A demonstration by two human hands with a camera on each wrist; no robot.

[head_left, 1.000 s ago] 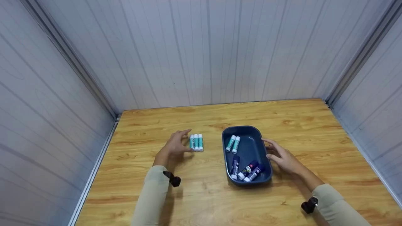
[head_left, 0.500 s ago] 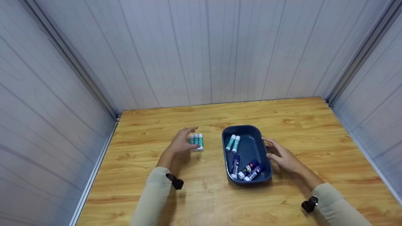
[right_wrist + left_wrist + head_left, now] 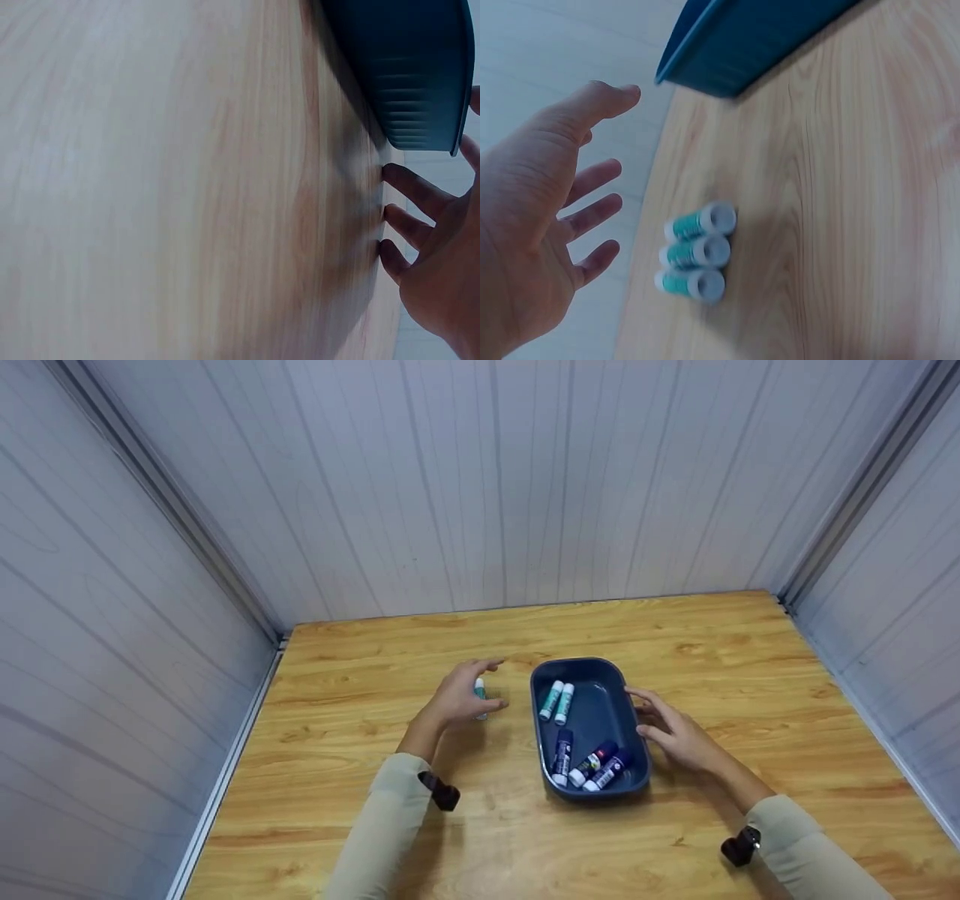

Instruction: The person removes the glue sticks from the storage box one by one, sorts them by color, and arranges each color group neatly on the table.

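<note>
With its fingers spread and nothing in them, the left hand (image 3: 536, 225) hovers just above three teal glue sticks (image 3: 696, 251) that lie side by side, touching, on the wooden table (image 3: 525, 840); no contact shows in the left wrist view. In the head view the left hand covers most of the row, so only one stick (image 3: 479, 691) peeks out past the fingers. The sticks sit directly under the palm and fingers, long axes parallel and running roughly away from the person (caps toward the wrist camera). Left hand is clearly the nearer one. Just to the right sits the dark blue tray (image 3: 616, 671), holding two more teal sticks (image 3: 557, 702) and three dark purple sticks (image 3: 587, 765). The right hand (image 3: 675, 735) rests at the tray's right rim, fingers loose and straight, touching or nearly touching the wall; it grips nothing.
</note>
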